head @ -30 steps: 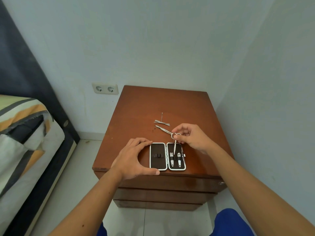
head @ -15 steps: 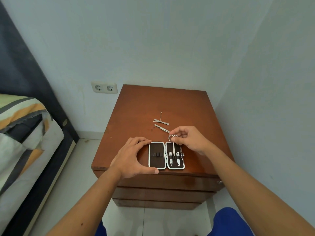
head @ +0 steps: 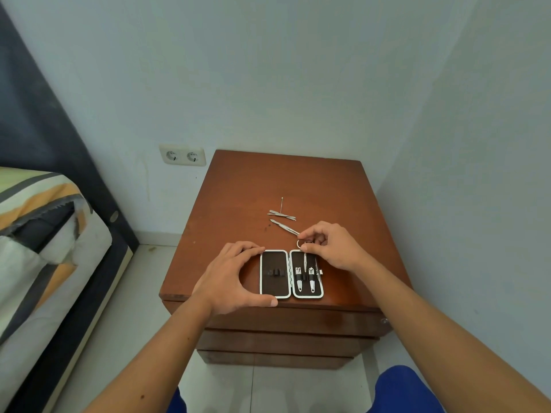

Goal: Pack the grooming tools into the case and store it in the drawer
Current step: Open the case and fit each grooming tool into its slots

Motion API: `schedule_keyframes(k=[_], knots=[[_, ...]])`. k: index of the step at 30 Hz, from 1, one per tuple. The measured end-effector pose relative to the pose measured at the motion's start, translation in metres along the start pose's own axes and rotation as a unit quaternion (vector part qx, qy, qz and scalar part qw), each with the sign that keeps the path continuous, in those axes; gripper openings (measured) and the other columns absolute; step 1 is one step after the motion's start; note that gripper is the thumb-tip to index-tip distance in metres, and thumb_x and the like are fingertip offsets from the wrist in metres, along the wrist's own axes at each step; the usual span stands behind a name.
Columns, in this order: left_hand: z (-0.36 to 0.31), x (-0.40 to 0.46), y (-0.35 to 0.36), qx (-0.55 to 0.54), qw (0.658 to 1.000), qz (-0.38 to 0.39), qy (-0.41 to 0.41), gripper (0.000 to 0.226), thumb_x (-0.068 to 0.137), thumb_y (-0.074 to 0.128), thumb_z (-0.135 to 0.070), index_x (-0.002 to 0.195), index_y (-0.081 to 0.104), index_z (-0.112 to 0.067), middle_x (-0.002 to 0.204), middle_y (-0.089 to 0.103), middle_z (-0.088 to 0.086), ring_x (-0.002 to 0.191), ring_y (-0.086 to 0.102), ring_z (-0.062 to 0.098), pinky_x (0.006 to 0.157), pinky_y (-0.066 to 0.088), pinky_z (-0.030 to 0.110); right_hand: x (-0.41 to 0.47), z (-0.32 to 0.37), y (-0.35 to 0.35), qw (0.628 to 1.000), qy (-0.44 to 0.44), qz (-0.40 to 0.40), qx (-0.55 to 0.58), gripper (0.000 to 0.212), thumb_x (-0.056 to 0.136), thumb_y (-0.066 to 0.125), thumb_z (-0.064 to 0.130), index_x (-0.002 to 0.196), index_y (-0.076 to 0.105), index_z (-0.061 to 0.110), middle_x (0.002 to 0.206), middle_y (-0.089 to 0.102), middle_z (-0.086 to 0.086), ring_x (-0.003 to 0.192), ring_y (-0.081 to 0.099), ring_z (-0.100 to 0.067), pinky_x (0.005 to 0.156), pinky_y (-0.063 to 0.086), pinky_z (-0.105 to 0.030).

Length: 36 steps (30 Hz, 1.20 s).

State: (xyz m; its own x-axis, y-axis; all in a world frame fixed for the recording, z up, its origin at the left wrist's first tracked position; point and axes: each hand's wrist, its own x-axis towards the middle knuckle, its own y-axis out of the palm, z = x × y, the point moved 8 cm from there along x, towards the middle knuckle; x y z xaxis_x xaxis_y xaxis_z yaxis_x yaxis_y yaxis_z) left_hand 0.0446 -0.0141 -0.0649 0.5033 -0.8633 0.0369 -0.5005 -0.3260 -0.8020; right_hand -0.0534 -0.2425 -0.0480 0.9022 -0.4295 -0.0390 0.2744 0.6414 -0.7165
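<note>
Lying open flat near the front edge of the nightstand [head: 238, 189], the case [head: 291, 274] shows two dark halves with pale trim. Its left half holds only an empty elastic loop; its right half already carries two clippers [head: 305, 278] strapped side by side. Between them the small scissors [head: 304, 257] point blade-first toward the front edge, their finger rings sticking out past the far edge of the case.

The right hand [head: 331, 248] has its fingertips [head: 304, 248] pinched narrow on those rings, apparently feeding the blades under the strap. The left hand [head: 229, 278] is spread wide, forefinger along the far left corner of the case and thumb at its near left corner, bracing it without lifting.

These scissors look light, stiff and smooth, so they may slip or twist; the rings seem the safest hold, keeping skin off the points. I judge the case thin and light enough to slide on the polished wood, which is why bracing it matters. Once shut, it should be gripped across both halves.

Farther back, near the middle of the top, lie tweezers [head: 283, 226], a flat file [head: 281, 215] and a thin pin-like tool [head: 281, 204], all loose. Below the front edge, the drawers [head: 283, 320] appear closed.
</note>
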Motion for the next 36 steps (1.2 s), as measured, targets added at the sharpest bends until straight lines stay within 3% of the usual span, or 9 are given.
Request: schedule_keyframes(k=[5,15,17,20,22,26,32,36], knots=[[-0.001,0.000,0.000,0.000,1.000,0.001,0.000,0.114,0.057,0.080,-0.089,0.154,0.045,-0.041,0.142,0.036,-0.034,0.131,0.030,-0.009,0.108,0.037,0.026,-0.006,0.003,0.004,1.000,-0.020,0.014,0.007,0.024,0.085,0.087,0.025,0.108,0.081,0.027,0.099,0.068,0.010,0.070,0.055,0.000,0.069,0.046,-0.013],[-0.001,0.000,0.000,-0.001,1.000,-0.005,0.004,0.115,0.055,0.079,-0.091,0.153,0.046,-0.040,0.141,0.037,-0.034,0.132,0.031,-0.009,0.111,0.038,0.026,-0.027,0.010,0.008,0.998,-0.058,0.009,-0.015,0.028,0.089,0.083,0.028,0.117,0.079,0.028,0.105,0.059,0.015,0.085,0.056,0.000,0.081,0.047,-0.016],[-0.001,-0.001,0.000,-0.001,1.000,-0.003,0.003,0.115,0.055,0.078,-0.092,0.153,0.045,-0.041,0.140,0.036,-0.035,0.132,0.031,-0.009,0.110,0.038,0.026,-0.035,0.011,0.008,0.998,-0.064,0.002,-0.022,0.036,0.090,0.081,0.037,0.124,0.076,0.028,0.111,0.057,0.016,0.094,0.056,0.001,0.086,0.046,-0.015],[-0.002,0.000,0.000,0.002,1.000,-0.003,0.003,0.115,0.055,0.077,-0.093,0.153,0.045,-0.041,0.142,0.036,-0.034,0.132,0.031,-0.008,0.110,0.038,0.027,-0.048,0.011,0.013,0.996,-0.073,0.017,-0.057,0.065,0.083,0.080,0.056,0.139,0.066,0.027,0.122,0.049,0.018,0.115,0.050,-0.001,0.099,0.040,-0.014],[-0.002,0.000,0.000,0.002,1.000,-0.001,0.002,0.115,0.056,0.077,-0.092,0.153,0.044,-0.041,0.141,0.035,-0.034,0.132,0.031,-0.008,0.109,0.038,0.026,-0.054,0.011,0.017,0.991,-0.089,0.026,-0.101,0.073,0.083,0.078,0.058,0.145,0.060,0.025,0.127,0.044,0.018,0.121,0.043,-0.004,0.103,0.033,-0.013],[-0.002,-0.001,-0.001,0.003,1.000,-0.002,0.004,0.113,0.057,0.078,-0.091,0.153,0.045,-0.041,0.137,0.033,-0.037,0.129,0.030,-0.010,0.107,0.038,0.025,-0.060,0.015,0.022,0.987,-0.103,0.033,-0.117,0.067,0.087,0.077,0.054,0.145,0.060,0.024,0.131,0.046,0.015,0.125,0.037,-0.008,0.107,0.030,-0.020],[-0.003,-0.001,-0.002,0.001,1.000,-0.005,0.006,0.111,0.059,0.081,-0.088,0.153,0.046,-0.040,0.138,0.035,-0.036,0.129,0.030,-0.009,0.105,0.036,0.024,-0.059,0.014,0.020,0.989,-0.081,0.053,-0.114,0.078,0.084,0.080,0.055,0.150,0.053,0.025,0.134,0.040,0.016,0.127,0.036,-0.008,0.108,0.031,-0.021],[-0.003,-0.001,-0.001,0.004,1.000,0.001,0.003,0.114,0.057,0.077,-0.092,0.154,0.044,-0.040,0.139,0.034,-0.036,0.131,0.029,-0.009,0.107,0.037,0.025,-0.057,0.014,0.019,0.989,-0.084,0.057,-0.112,0.074,0.083,0.080,0.057,0.146,0.059,0.025,0.134,0.040,0.016,0.129,0.037,-0.008,0.110,0.032,-0.022]])
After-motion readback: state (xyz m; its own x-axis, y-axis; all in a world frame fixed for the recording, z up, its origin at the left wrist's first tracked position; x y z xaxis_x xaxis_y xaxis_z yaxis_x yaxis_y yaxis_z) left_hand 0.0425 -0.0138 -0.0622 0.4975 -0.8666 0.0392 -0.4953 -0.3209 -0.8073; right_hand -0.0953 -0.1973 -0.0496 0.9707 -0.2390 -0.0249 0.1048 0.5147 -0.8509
